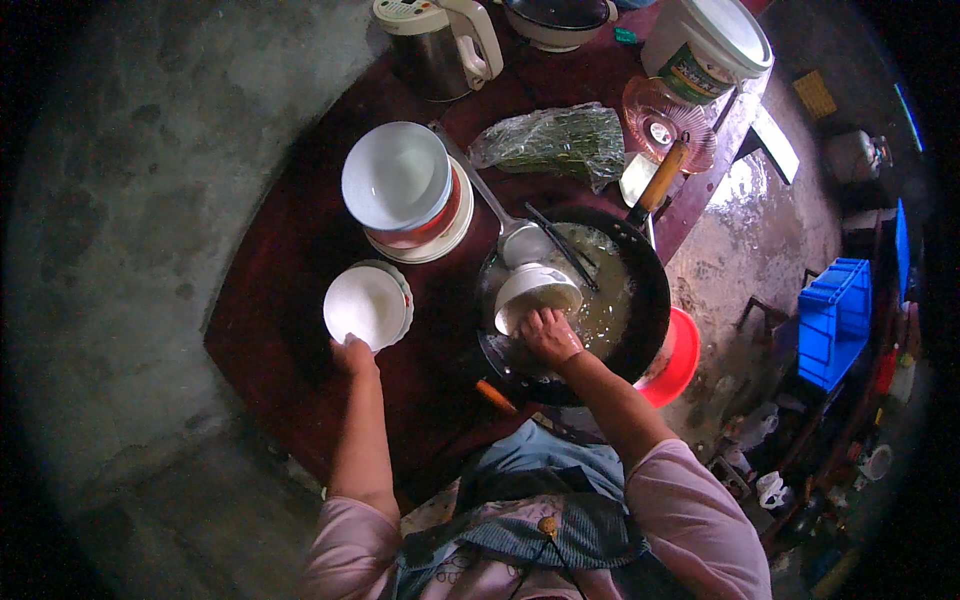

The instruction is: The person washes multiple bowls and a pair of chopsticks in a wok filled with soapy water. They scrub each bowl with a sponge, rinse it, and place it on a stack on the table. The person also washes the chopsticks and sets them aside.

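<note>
My left hand (pixel 352 354) has hold of the near rim of a small white bowl (pixel 364 307), which sits on scalloped-edged dishes (pixel 408 300) on the dark red table. My right hand (pixel 551 336) grips a tilted white bowl (pixel 534 281) over the wok (pixel 651 330), its fingers at the mouth. Cloudy, bubbly water (pixel 611 300) lies in the wok. A metal ladle (pixel 480 187) leans with its round end inside the wok, beside dark chopsticks (pixel 566 247).
A stack of larger bowls (pixel 397 176) stands left of the ladle. Beyond lie a plastic-wrapped green bundle (pixel 555 142), a pink glass dish (pixel 645 112), a lidded bucket (pixel 697 52) and a jug-shaped appliance (pixel 435 52). A red basin (pixel 682 352) shows below the wok's right side.
</note>
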